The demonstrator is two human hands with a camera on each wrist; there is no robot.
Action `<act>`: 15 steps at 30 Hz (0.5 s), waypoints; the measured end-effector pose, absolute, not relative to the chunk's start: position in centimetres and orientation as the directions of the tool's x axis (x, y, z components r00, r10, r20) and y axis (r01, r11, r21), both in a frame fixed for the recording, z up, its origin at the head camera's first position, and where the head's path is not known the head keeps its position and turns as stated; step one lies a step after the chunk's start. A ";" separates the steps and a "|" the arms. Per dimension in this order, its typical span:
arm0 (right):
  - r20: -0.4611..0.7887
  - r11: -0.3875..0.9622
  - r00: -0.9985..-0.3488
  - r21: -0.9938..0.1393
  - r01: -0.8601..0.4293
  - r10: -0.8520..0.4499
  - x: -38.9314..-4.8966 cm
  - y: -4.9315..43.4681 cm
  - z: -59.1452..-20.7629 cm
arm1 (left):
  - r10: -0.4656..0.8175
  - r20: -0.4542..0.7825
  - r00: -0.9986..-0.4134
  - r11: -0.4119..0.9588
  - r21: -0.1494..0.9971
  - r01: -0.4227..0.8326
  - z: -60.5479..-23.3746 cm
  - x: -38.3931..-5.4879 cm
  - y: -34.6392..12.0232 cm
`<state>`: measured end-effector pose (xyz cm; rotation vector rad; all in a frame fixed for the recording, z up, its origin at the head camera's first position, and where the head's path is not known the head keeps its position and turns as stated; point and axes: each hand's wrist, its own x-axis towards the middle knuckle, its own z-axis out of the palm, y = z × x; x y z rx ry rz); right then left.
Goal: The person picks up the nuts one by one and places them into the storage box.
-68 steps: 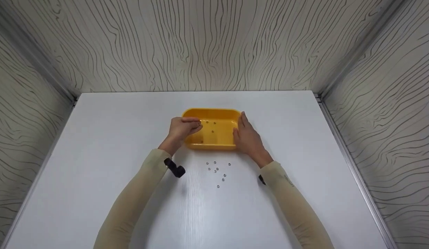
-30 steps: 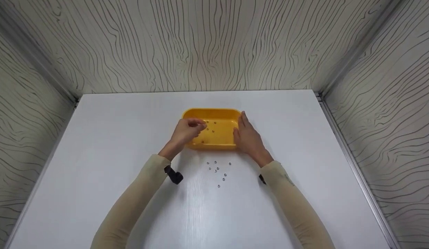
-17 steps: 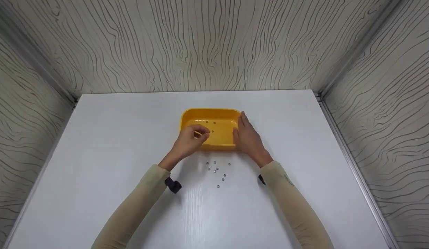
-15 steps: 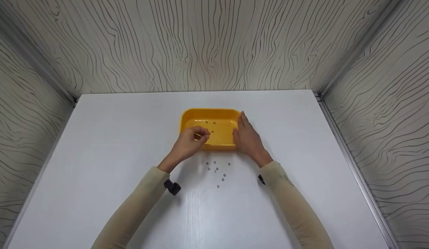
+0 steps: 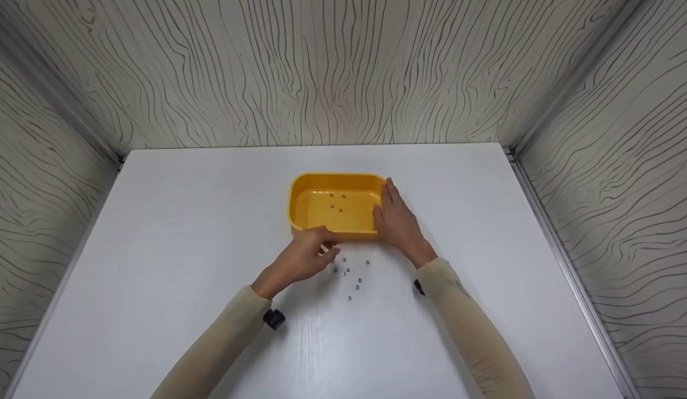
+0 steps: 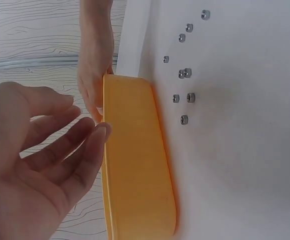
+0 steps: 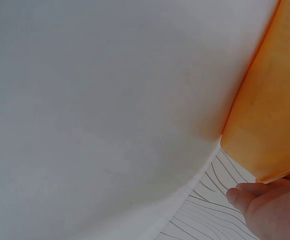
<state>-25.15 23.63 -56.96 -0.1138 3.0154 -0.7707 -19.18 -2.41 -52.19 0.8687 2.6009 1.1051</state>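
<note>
Lying on the white tabletop [image 5: 210,233] are nine little nuts [image 6: 190,97], the left hand [image 5: 304,255] beside them, loosely bent, holding nothing. Behind, the right hand [image 5: 400,223] grips the yellow bin [image 5: 357,236]; four nuts [image 5: 341,210] show inside. Wavy-lined walls [image 5: 321,72] stand farthest.

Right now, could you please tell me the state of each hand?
Left hand: open, fingers loosely curled, nothing visible in it.
Right hand: closed, holding the yellow bin at its right end.

Left forearm [image 5: 213,344] at seven o'clock, left hand [image 5: 303,257] aimed toward two, its fingers [image 5: 324,233] loosely bent; right forearm [image 5: 472,330] at five, right hand [image 5: 399,224] toward eleven, fingers seemingly straight.
</note>
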 end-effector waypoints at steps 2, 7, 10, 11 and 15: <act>-0.012 0.875 -0.997 -0.481 -0.057 -0.072 -25.2 23.6 -57.0 | 0.600 0.078 -0.796 0.567 0.661 0.491 -52.6 -19.1 -2.4; -0.032 0.877 -0.997 -0.479 -0.052 -0.076 -25.2 23.6 -57.0 | 0.625 0.089 -0.775 0.632 0.524 0.570 -53.7 -18.6 -2.5; -0.030 0.879 -0.996 -0.473 -0.058 -0.082 -25.2 23.6 -56.9 | 0.643 0.107 -0.758 0.651 0.444 0.615 -54.5 -18.3 -2.7; -0.027 0.881 -0.996 -0.470 -0.061 -0.084 -25.2 23.6 -56.9 | 0.653 0.115 -0.748 0.650 0.421 0.632 -54.8 -18.2 -2.8; -0.018 0.886 -0.995 -0.457 -0.076 -0.095 -25.1 23.6 -56.7 | 0.692 0.157 -0.705 0.621 0.368 0.692 -56.1 -18.1 -3.0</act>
